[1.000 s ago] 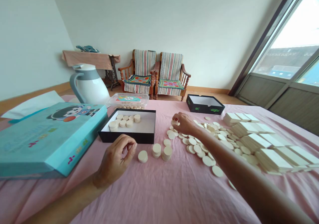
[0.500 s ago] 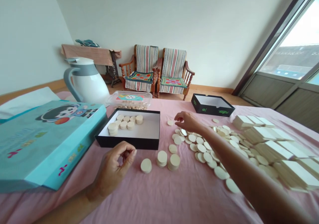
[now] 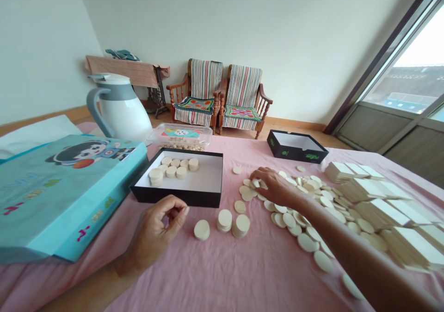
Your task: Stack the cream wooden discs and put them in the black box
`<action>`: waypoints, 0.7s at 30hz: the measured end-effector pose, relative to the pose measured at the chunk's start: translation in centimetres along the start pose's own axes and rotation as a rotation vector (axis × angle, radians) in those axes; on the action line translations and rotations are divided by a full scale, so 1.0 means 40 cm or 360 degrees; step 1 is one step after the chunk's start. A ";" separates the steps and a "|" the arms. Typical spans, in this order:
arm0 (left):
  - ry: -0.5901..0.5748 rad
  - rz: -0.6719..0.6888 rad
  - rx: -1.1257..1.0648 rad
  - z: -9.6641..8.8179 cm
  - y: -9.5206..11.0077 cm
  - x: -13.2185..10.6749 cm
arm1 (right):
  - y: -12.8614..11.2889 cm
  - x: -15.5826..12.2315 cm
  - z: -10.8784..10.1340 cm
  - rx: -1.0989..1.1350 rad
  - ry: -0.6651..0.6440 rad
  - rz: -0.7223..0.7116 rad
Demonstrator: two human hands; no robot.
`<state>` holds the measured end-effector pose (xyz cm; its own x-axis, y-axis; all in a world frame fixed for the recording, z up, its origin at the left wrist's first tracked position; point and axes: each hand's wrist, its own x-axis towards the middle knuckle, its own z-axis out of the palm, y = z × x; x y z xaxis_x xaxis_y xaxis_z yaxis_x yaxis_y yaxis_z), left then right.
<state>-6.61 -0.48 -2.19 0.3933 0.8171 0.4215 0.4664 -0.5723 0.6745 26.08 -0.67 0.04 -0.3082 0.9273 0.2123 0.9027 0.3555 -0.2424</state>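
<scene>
My left hand (image 3: 161,228) rests on the pink cloth in front of a black-rimmed box (image 3: 175,198), its thumb and forefinger curled together with nothing visible between them. My right hand (image 3: 274,184) reaches down at the near-left edge of a spread of pale round wooden discs (image 3: 307,242). Its fingertips close around a disc (image 3: 255,183) there, partly covered by the fingers. Between the hands stand short stacks of discs (image 3: 225,220), with a single disc (image 3: 239,206) behind them. Several more stacks (image 3: 181,171) stand inside the box.
A turquoise picture box (image 3: 72,187) lies at left, with a white-grey jug (image 3: 123,113) behind it. A clear plastic container (image 3: 182,136) sits beyond the black box. Another black box (image 3: 298,152) stands at the back right, near stacked pale rectangular pieces (image 3: 388,210).
My right hand has moved down and slightly right, from above the cloth onto the discs. My left hand stays curled in nearly the same place.
</scene>
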 end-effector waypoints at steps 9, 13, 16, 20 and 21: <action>0.0002 -0.0010 0.0001 -0.002 -0.011 -0.006 | 0.013 0.143 0.037 -0.0070 0.0149 0.0289; -0.0008 -0.0014 -0.0011 -0.006 -0.012 -0.007 | 0.005 0.198 0.069 -0.0158 0.0100 0.0396; -0.0013 -0.0012 -0.0017 -0.008 -0.009 -0.007 | 0.003 0.215 0.090 -0.0214 0.0043 0.0420; -0.0023 -0.0018 -0.0032 -0.008 -0.007 -0.007 | 0.004 0.224 0.102 -0.0268 -0.0052 0.0413; -0.0024 -0.0022 -0.0039 -0.008 -0.008 -0.008 | 0.004 0.226 0.102 -0.0276 -0.0069 0.0412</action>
<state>-7.12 -0.54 -2.34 0.3990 0.8236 0.4030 0.4523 -0.5591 0.6949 22.20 8.23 -1.95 -0.0703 0.9899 0.1232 0.9894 0.0849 -0.1176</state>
